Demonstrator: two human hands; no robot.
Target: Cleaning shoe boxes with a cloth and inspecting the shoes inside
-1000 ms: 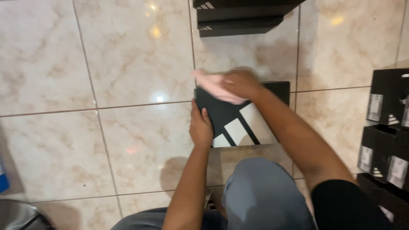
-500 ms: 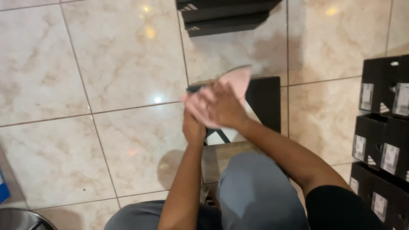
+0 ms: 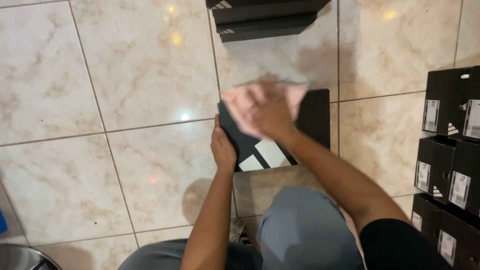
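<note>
A black shoe box (image 3: pixel 314 119) with white stripes on its lid lies on the tiled floor in front of my knees. My left hand (image 3: pixel 223 148) grips its left edge and steadies it. My right hand (image 3: pixel 267 112) presses a pink cloth (image 3: pixel 240 105) flat on the lid; hand and cloth are blurred by motion. The cloth covers the lid's upper left part.
Two more black boxes (image 3: pixel 265 17) are stacked at the top of the view. Several black shoe boxes (image 3: pixel 450 150) with white labels are stacked along the right edge. A metal container's rim (image 3: pixel 17 257) shows at bottom left. My grey-trousered knees (image 3: pixel 300 230) are below the box.
My right hand has swept the pink cloth back and forth across the lid. The left hand has stayed on the box's left edge.
</note>
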